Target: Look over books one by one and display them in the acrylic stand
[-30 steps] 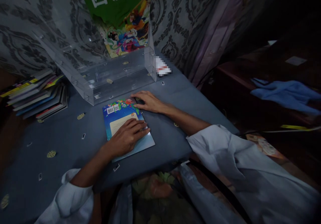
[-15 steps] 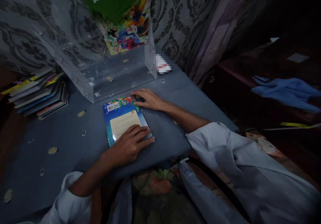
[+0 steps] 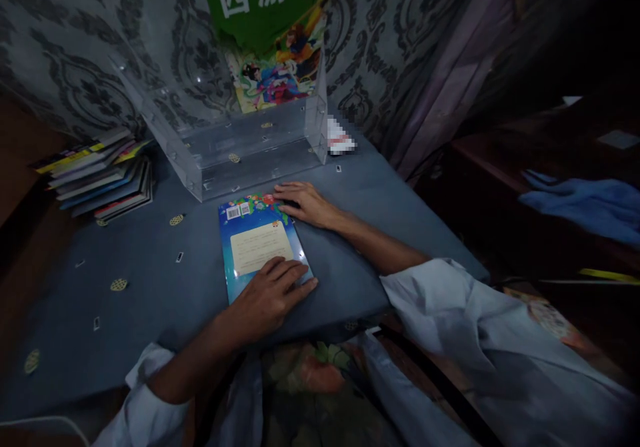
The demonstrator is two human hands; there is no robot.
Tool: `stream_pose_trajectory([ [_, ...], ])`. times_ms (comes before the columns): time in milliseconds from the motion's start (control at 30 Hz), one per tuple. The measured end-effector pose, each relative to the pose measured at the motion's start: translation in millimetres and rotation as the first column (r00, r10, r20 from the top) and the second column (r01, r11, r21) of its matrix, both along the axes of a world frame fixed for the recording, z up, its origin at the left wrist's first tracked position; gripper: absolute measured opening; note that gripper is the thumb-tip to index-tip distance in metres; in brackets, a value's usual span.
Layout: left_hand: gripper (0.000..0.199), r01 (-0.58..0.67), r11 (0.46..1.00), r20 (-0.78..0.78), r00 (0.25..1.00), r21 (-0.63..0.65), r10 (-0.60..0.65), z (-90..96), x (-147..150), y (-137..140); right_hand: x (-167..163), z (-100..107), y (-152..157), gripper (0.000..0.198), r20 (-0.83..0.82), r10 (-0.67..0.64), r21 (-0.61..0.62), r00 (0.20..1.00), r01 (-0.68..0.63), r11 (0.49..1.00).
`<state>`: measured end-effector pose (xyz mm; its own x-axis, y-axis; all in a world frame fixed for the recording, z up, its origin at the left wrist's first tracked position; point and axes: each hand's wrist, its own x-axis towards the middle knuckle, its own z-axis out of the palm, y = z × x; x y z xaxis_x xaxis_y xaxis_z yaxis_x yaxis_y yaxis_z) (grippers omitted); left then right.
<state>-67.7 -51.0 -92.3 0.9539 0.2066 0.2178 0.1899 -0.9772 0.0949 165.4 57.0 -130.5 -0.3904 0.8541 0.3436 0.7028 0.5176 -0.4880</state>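
A thin blue book (image 3: 261,247) lies on the table, a barcode and a cream text panel on the side facing up. My left hand (image 3: 273,292) rests flat across its lower part, fingers stretched out and covering the near edge in part. At the book's upper right edge, my right hand (image 3: 313,205) lies open, with its fingertips touching the corner. Neither hand grips the book. Just beyond it stands a clear plastic rack (image 3: 260,170) with tall side panels.
A stack of books (image 3: 107,177) sits at the table's left. Behind the rack, a green book cover (image 3: 280,40) stands upright against patterned wallpaper. A pixelated white item (image 3: 340,139) lies beside the rack. Off to the right is a blue cloth (image 3: 583,200).
The view has shifted, so table, rack and book appear farther right. My right hand's fingers have drawn slightly closer together at the book's corner. My left hand stays flat on the book.
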Motion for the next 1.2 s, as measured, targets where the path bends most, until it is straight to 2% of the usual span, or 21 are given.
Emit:
stream_pose_trajectory([
  [167,0.039,-0.102,0.994,0.033,0.994,0.039,0.1,-2.0,3,-16,-5,3,-9,0.039,0.056,-0.036,0.016,0.998,0.035,0.999],
  [400,0.039,-0.202,0.979,0.054,0.978,0.003,0.202,-6.9,3,-29,-10,-3,-29,0.037,0.024,-0.062,0.065,0.998,0.061,0.996],
  [833,0.037,-0.235,0.972,0.091,0.967,-0.021,0.236,-13.6,3,-32,-5,6,-131,0.039,0.037,0.02,0.069,0.999,-0.022,0.997],
  [1033,0.04,-0.238,0.97,0.068,0.968,-0.044,0.24,-15.4,-1,-37,-11,8,-175,0.045,0.034,-0.02,0.033,0.999,0.018,0.999],
  [1200,0.046,-0.259,0.965,0.034,0.965,-0.029,0.26,-16.7,-7,-44,-17,4,-195,0.056,0.106,-0.062,0.066,0.992,0.055,0.996],
])
